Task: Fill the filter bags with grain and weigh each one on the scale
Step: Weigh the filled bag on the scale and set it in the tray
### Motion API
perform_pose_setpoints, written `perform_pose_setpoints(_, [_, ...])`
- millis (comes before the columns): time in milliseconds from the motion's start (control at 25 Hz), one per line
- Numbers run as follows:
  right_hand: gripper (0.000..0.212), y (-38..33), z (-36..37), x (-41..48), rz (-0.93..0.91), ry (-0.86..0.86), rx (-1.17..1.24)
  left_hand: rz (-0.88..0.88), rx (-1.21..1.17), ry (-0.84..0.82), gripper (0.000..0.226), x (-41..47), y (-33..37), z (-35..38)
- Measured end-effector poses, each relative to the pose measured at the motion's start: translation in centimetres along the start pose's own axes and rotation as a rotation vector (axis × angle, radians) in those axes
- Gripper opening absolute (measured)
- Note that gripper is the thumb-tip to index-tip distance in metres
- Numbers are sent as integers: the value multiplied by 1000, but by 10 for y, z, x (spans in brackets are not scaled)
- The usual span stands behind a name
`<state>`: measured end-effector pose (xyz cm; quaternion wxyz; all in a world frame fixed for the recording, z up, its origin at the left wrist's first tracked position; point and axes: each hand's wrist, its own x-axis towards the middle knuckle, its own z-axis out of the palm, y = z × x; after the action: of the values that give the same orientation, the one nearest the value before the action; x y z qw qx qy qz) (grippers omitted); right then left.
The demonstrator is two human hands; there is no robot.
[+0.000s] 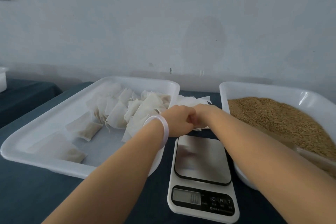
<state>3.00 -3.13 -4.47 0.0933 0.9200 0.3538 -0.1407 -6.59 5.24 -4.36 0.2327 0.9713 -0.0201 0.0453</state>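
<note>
Left hand (175,123) and right hand (204,115) knuckle to knuckle, both curled on an empty filter bag (199,129) just behind scale (201,165) | grain (272,114) lay in right tray | risk: thin bags cling, two might lift together

Bare steel scale platform (201,158), open from above. Hemmed left by the bag tray (36,132), right by the grain tray (254,89); loose empty filter bags (192,100) heaped behind.
</note>
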Motion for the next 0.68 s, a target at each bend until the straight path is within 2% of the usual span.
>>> perform_pose_setpoints(80, [11, -2, 4, 3, 18, -20, 36, -9, -23, -4, 15, 0, -2, 1])
perform_pose_setpoints(240, [30, -5, 7, 2, 79, 97, -19, -26, -80, 8, 22, 0, -1, 0])
perform_pose_setpoints(360, [16, -5, 2, -7, 13, 67, -11, -40, -79, 7, 22, -1, -1, 1])
perform_pose_setpoints(480, [18, 1, -2, -11, -48, 17, -18, -50, -85, 39, 22, 0, -2, 4])
perform_pose_setpoints(520, [18, 4, -5, -14, -30, 39, -10, -42, -83, 70, 29, 1, -4, 4])
perform_pose_setpoints(600, [20, 11, -15, -25, -1, 126, 127, -1, 29, 110, 61, 2, -8, 3])
perform_pose_setpoints(680, [28, 21, -23, -45, -77, 225, 277, 57, 114, 87, 88, 1, -5, 3])
